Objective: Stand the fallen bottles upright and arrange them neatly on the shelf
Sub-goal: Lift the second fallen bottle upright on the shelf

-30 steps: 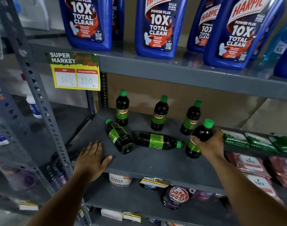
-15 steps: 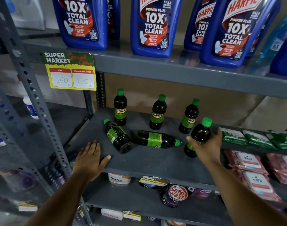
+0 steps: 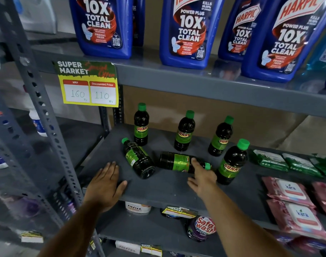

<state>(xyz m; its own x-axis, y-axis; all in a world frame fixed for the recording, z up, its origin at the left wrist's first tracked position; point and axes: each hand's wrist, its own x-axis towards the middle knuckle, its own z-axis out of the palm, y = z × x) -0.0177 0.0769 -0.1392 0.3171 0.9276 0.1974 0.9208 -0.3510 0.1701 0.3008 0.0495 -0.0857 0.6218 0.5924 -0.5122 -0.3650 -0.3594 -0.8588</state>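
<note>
Several dark bottles with green caps and green SUNNY labels are on the grey middle shelf (image 3: pixel 169 190). Three stand at the back: one at left (image 3: pixel 141 125), one in the middle (image 3: pixel 184 131), one at right (image 3: pixel 220 136). A fourth (image 3: pixel 232 162) stands nearer the front. Two lie flat: one angled with its cap to the back left (image 3: pixel 138 158), one sideways with its cap to the right (image 3: pixel 177 162). My right hand (image 3: pixel 202 178) rests its fingers on the sideways bottle's neck, fingers spread. My left hand (image 3: pixel 104 182) lies flat and open on the shelf's front left edge.
Large blue Harpic bottles (image 3: pixel 184 30) stand on the shelf above. A yellow price tag (image 3: pixel 88 84) hangs from its edge. Green packs (image 3: pixel 269 160) and pink Kara wipes (image 3: pixel 292 193) fill the right side. A perforated grey upright (image 3: pixel 43 115) stands at left.
My right hand let go of the front standing bottle, which now stands upright, and moved left onto the neck of the sideways bottle. My left hand stayed flat on the shelf.
</note>
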